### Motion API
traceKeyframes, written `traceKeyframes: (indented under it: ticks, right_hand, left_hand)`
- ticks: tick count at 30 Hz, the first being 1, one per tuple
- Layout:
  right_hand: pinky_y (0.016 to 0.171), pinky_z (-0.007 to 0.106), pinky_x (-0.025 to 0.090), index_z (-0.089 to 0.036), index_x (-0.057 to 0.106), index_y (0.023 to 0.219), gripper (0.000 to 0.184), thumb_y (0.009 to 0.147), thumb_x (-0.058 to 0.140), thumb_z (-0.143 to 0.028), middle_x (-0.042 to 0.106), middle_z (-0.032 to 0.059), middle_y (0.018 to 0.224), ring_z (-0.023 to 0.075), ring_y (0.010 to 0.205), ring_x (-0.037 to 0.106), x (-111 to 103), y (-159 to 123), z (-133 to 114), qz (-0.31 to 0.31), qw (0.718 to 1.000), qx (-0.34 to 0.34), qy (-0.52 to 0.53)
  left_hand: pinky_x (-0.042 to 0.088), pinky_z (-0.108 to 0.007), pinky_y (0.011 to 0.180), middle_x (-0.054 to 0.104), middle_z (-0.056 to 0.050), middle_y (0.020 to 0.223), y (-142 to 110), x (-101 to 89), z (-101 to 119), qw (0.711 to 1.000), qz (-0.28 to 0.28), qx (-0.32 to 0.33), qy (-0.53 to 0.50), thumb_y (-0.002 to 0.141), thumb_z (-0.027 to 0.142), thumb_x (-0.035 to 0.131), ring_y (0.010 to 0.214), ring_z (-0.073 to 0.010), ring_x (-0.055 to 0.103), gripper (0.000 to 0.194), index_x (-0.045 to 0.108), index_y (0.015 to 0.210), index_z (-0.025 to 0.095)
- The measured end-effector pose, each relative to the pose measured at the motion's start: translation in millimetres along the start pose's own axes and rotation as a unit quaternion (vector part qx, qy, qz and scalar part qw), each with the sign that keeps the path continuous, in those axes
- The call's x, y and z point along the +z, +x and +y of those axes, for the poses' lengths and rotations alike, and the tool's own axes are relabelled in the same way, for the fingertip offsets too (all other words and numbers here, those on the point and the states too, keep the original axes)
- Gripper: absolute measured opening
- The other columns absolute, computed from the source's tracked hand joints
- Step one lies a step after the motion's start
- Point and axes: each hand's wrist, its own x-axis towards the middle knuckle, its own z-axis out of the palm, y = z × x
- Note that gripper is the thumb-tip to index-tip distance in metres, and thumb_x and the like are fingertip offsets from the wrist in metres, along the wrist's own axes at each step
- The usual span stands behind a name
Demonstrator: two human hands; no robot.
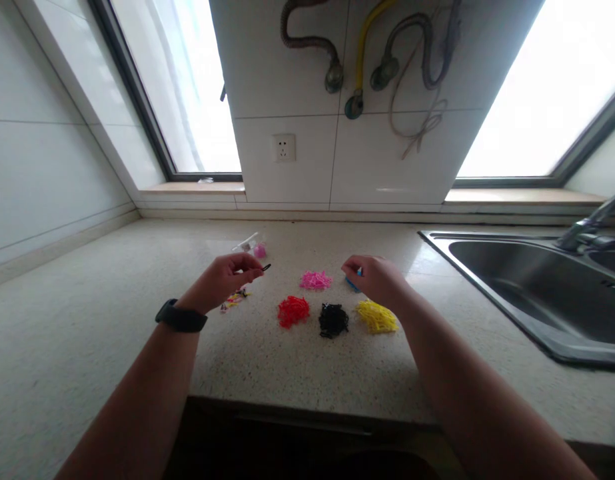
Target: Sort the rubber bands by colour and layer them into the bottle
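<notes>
2 hands are hovering well apart over the counter (267, 373), 1 toward each side of the small coloured piles. The left hand (227, 278) is pinching 1 thin black piece (266, 267) between thumb and fingertips; the piece is sticking out past the fingers, its long axis pointing rightward and slightly away from the person. The black pile (333, 321) is lying to the right of that piece and closer to the person, so the piece is pointing past it rather than at it. The red pile (294, 311) is sitting between the left hand and the black pile, while the pink pile (316, 280) is lying behind these 2 piles. The right hand (377, 275) is partly hiding the blue pile (352, 283), with the yellow pile (377, 319) lying just on its near side; its fingers are curling inward, and I cannot tell whether they are gripping anything. Of the 2 hands, the right is hanging nearer to the black pile. A mixed heap (234, 300) is lying just beside the left hand.
</notes>
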Motion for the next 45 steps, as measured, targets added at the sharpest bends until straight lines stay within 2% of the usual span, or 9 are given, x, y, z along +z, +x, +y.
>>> traceKeyframes:
  ticks: [4,6,9,12,16,19,22,31,45]
  right_hand:
    - [0.062,0.028,0.037,-0.026,0.074,0.092,0.020,0.091,0.055,-0.033,0.076,0.0019,0.085,0.0179,0.074,0.065,-2,-1,-4,-0.003,1.000,-0.010,-0.002]
    - [0.062,0.028,0.036,-0.025,0.074,0.091,0.020,0.092,0.055,-0.033,0.076,0.0017,0.084,0.0179,0.073,0.065,-4,-2,-7,-0.005,1.000,-0.012,0.000]
    - [0.063,0.027,0.036,-0.025,0.074,0.092,0.021,0.092,0.055,-0.034,0.075,0.0015,0.084,0.0178,0.074,0.065,-5,-3,-9,-0.004,1.000,-0.014,0.006]
    - [0.063,0.027,0.037,-0.025,0.073,0.092,0.021,0.092,0.054,-0.033,0.075,0.0016,0.083,0.0176,0.074,0.065,-4,-3,-8,0.004,1.000,-0.015,0.005]
    - [0.065,0.027,0.037,-0.024,0.073,0.091,0.021,0.092,0.054,-0.033,0.075,0.0016,0.085,0.0174,0.076,0.065,-2,-3,-7,0.012,1.000,-0.019,0.006]
    - [0.065,0.028,0.037,-0.024,0.073,0.091,0.021,0.092,0.054,-0.033,0.075,0.0017,0.086,0.0174,0.077,0.065,-2,-4,-8,0.008,1.000,-0.019,0.011]
    - [0.065,0.028,0.037,-0.024,0.073,0.091,0.021,0.092,0.054,-0.033,0.075,0.0023,0.086,0.0174,0.076,0.065,-3,-4,-11,0.007,1.000,-0.015,0.013]
    - [0.063,0.028,0.035,-0.024,0.073,0.089,0.020,0.091,0.055,-0.032,0.075,0.0021,0.083,0.0169,0.074,0.064,0,-4,-12,0.008,1.000,-0.016,0.015]
    - [0.062,0.028,0.033,-0.025,0.073,0.090,0.020,0.092,0.055,-0.033,0.075,0.0019,0.084,0.0169,0.074,0.064,1,-3,-12,0.008,1.000,-0.019,0.001]
  left_hand:
    - [0.048,-0.030,0.055,0.071,-0.006,0.086,-9,20.3,31,0.999,0.004,0.029,-0.034,0.078,0.039,0.076,0.064,-0.0149,0.059,0.022,0.071,0.089,0.021]
    - [0.051,-0.032,0.059,0.073,-0.008,0.095,-14,29.5,45,0.996,0.008,0.077,-0.042,0.080,0.037,0.075,0.071,-0.0166,0.063,0.017,0.070,0.087,0.022]
    - [0.053,-0.031,0.062,0.073,-0.009,0.097,-23,43.3,63,0.986,0.001,0.159,-0.060,0.085,0.031,0.072,0.085,-0.0193,0.066,0.010,0.070,0.087,0.022]
    - [0.053,-0.029,0.064,0.071,-0.007,0.098,-31,57.7,73,0.972,0.001,0.234,-0.018,0.088,0.025,0.069,0.088,-0.0174,0.066,0.003,0.070,0.091,0.023]
    - [0.053,-0.032,0.069,0.070,-0.005,0.094,-35,77.6,71,0.951,0.034,0.298,0.075,0.089,0.022,0.069,0.084,-0.0166,0.063,0.007,0.070,0.095,0.026]
    - [0.052,-0.037,0.076,0.068,-0.005,0.093,-35,90.3,63,0.941,0.055,0.315,0.108,0.089,0.022,0.069,0.087,-0.0184,0.061,0.009,0.069,0.097,0.026]
    - [0.051,-0.037,0.079,0.067,-0.006,0.095,-35,97.4,57,0.935,0.048,0.325,0.134,0.088,0.021,0.070,0.091,-0.0195,0.060,0.012,0.068,0.099,0.026]
    - [0.049,-0.031,0.075,0.066,-0.002,0.090,-39,101.6,57,0.913,0.067,0.370,0.160,0.086,0.014,0.071,0.085,-0.0159,0.058,0.017,0.067,0.100,0.024]
    - [0.049,-0.029,0.074,0.066,-0.001,0.089,-44,104.4,57,0.897,0.067,0.387,0.200,0.086,0.013,0.071,0.081,-0.0146,0.057,0.019,0.067,0.101,0.023]
